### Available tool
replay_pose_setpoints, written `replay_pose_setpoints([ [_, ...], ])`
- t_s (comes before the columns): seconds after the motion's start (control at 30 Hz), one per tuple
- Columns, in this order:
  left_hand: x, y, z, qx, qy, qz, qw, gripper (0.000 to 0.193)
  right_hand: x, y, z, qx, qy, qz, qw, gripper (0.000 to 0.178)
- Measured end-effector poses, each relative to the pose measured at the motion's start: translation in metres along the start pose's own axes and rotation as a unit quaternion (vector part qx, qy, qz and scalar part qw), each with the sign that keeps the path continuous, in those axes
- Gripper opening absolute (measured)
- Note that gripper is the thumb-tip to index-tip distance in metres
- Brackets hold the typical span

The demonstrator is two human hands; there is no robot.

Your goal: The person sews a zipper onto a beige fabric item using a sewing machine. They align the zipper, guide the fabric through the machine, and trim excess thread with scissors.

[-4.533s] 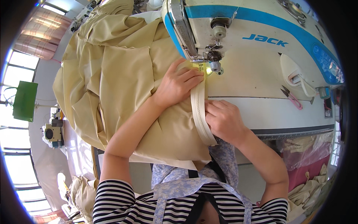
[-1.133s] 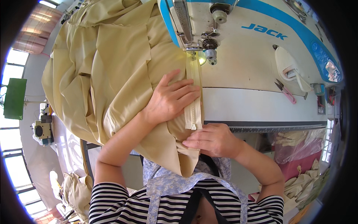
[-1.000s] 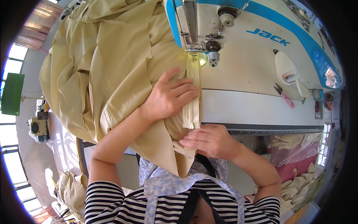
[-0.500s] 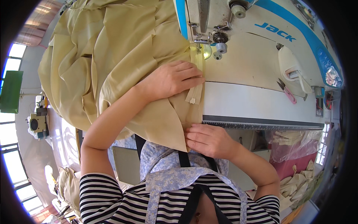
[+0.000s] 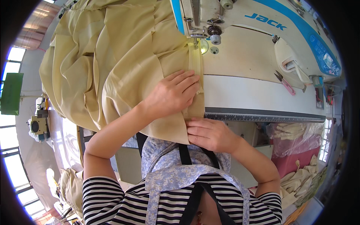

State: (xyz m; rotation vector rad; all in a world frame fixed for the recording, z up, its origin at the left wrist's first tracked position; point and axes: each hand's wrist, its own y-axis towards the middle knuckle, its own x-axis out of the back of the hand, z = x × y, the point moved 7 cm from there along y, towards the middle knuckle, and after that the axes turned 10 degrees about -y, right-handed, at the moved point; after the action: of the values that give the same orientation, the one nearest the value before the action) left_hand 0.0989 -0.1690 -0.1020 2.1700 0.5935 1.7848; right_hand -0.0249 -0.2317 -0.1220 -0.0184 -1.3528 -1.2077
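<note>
A large piece of beige fabric spreads in folds over the left side of the sewing table. A pale zipper lies along its right edge and runs up under the presser foot of a white and blue sewing machine. My left hand lies flat on the fabric, fingers stretched out and their tips on the zipper, covering part of its lower end. My right hand is closed on the near edge of the fabric at the table's front; its fingertips are partly hidden there.
Pink-handled thread snips lie on the table to the right. A dark ruler strip runs along the front edge. Below right sits a pink container under clear plastic. More beige fabric is piled at the lower right.
My left hand has slid nearer along the zipper, covering the lower end that showed before. The right hand has stayed at the fabric's near edge. The whole view has shifted slightly.
</note>
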Motion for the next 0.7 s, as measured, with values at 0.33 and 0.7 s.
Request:
replay_pose_setpoints([
  [0.33, -0.001, -0.003, 0.019, 0.133, -0.118, -0.021, 0.984, 0.026, 0.003, 0.001, -0.025, -0.084, -0.078, -0.022, 0.993, 0.033],
  [0.7, 0.005, 0.001, 0.003, -0.026, -0.022, 0.006, 0.999, 0.034, 0.013, -0.002, -0.028, -0.106, -0.124, -0.054, 0.985, 0.032],
])
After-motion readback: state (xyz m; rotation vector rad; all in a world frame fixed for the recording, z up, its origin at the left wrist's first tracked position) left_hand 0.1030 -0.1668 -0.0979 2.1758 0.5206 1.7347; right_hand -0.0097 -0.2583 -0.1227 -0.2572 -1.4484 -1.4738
